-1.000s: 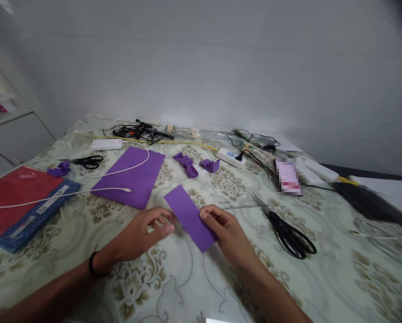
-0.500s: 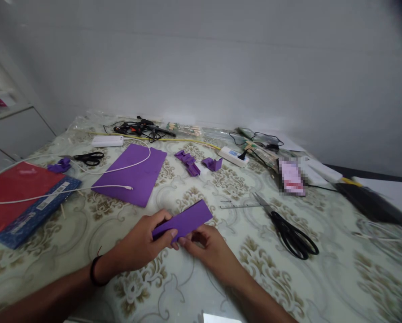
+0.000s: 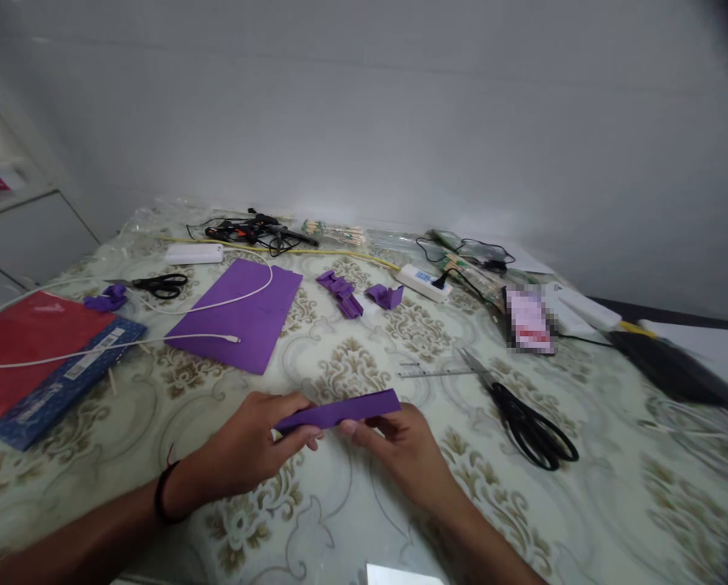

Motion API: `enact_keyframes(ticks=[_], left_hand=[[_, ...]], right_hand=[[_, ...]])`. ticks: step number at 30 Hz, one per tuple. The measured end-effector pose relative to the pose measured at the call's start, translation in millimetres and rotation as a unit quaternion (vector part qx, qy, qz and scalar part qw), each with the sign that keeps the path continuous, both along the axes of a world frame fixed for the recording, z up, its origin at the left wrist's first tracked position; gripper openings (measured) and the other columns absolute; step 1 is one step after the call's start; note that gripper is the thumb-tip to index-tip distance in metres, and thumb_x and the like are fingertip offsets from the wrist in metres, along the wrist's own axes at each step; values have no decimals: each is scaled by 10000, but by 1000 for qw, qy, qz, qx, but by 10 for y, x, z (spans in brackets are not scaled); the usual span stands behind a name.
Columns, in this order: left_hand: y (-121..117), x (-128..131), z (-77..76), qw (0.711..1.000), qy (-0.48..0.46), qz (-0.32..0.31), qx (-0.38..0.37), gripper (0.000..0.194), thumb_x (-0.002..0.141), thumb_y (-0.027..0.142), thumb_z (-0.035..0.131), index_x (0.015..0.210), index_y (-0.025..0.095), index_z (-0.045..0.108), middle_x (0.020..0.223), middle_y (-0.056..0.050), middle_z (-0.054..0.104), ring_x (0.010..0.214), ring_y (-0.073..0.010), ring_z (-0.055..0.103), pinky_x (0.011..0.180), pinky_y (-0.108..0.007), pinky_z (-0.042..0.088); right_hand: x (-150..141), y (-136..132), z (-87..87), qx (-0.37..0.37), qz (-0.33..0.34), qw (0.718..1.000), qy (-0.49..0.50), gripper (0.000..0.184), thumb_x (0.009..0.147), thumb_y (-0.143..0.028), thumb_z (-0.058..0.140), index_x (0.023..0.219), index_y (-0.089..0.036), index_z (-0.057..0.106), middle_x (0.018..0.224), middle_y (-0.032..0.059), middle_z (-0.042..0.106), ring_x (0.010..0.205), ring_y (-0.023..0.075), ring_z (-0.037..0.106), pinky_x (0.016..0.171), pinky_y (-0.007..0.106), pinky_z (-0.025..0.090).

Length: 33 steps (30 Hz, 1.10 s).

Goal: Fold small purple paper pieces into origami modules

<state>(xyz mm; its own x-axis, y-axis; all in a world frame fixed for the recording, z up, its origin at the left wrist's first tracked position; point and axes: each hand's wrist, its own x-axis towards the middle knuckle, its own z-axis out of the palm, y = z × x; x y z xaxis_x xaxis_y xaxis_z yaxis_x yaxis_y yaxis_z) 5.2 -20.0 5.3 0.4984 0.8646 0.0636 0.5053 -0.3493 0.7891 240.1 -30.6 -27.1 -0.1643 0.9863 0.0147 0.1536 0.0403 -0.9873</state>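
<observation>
A folded strip of purple paper (image 3: 345, 411) is held between both hands above the patterned tabletop. My left hand (image 3: 266, 439) pinches its left end between thumb and fingers. My right hand (image 3: 394, 447) grips the right part, thumb on the near side and fingers hidden behind. The strip is seen nearly edge-on. Beyond it lie a pleated purple paper piece (image 3: 340, 294) and a smaller folded purple piece (image 3: 384, 296). A large purple sheet (image 3: 242, 317) lies to the left, a white cable across it. Big black-handled scissors (image 3: 526, 418) rest at the right, beside a clear ruler (image 3: 437, 374).
At the left are a red and blue packet (image 3: 53, 357), small scissors (image 3: 160, 285) and a white power bank (image 3: 194, 253). A power strip (image 3: 423, 283), a phone (image 3: 529, 320) and tangled black cables (image 3: 254, 231) lie toward the wall.
The purple strip has tipped so less of its broad face shows, and its right end has dropped and shifted right. My right hand has moved right along it.
</observation>
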Motion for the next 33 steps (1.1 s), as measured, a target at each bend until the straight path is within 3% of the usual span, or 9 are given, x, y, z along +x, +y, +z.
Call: enact_keyframes(ticks=[6,10,12,14,17,20,23,27,33], left_hand=[[23,-6,49,998,1,-10,-58,183,1005,276,653,872,200,753,831,22,834,753,-141,786,656,-190,526],[31,10,45,997,18,-58,-43,368,1113,305,424,930,188,721,851,-17,837,773,-163,796,755,-247,587],[26,7,0,996,50,-69,-7,333,1094,249,419,999,181,731,898,-50,832,819,-207,793,802,-309,599],[21,-4,-60,991,99,-83,48,317,1024,133,464,1203,180,721,1012,-82,831,883,-245,790,822,-355,610],[22,-26,-133,969,140,-108,175,617,921,-27,445,1471,212,590,1217,-112,793,1008,-252,777,855,-376,632],[29,-48,-141,949,99,-106,281,702,899,-75,431,1515,239,551,1275,-120,746,1075,-240,745,893,-377,638],[29,-62,-97,937,62,-93,332,632,945,-37,476,1478,287,579,1327,-115,689,1115,-236,716,932,-384,632],[22,-69,-43,934,25,-98,343,489,1010,52,525,1408,319,620,1388,-97,630,1159,-225,681,981,-387,620],[18,-89,-29,928,-6,-109,355,272,1057,307,641,1324,267,677,1353,-110,639,1173,-235,681,1009,-389,626]], right_hand=[[131,57,102,18,-6,1000,15,367,938,-502,734,755,-185,752,693,38,733,639,175,629,655,304,507],[119,47,126,36,1,999,27,314,952,-484,747,824,-200,787,724,32,724,641,169,643,633,289,528],[118,37,141,72,1,997,34,200,945,-426,779,984,-238,832,873,51,766,721,183,689,649,291,560],[131,30,167,130,9,991,30,175,947,-362,795,1100,-297,848,998,65,790,834,206,728,714,313,595],[169,27,213,205,40,978,11,143,970,-305,780,1069,-352,873,980,59,804,890,217,743,813,350,611],[213,25,236,233,57,971,8,129,967,-328,791,1043,-382,879,1026,50,798,911,209,738,830,340,615],[252,20,227,226,56,972,3,120,949,-347,811,1036,-395,879,1087,46,779,946,204,732,830,322,613],[280,19,210,220,46,974,-2,98,940,-359,818,1010,-380,885,1109,61,747,952,214,728,809,328,609],[278,32,222,225,29,974,-4,116,952,-411,791,960,-350,889,1093,87,723,918,231,715,773,350,619]])
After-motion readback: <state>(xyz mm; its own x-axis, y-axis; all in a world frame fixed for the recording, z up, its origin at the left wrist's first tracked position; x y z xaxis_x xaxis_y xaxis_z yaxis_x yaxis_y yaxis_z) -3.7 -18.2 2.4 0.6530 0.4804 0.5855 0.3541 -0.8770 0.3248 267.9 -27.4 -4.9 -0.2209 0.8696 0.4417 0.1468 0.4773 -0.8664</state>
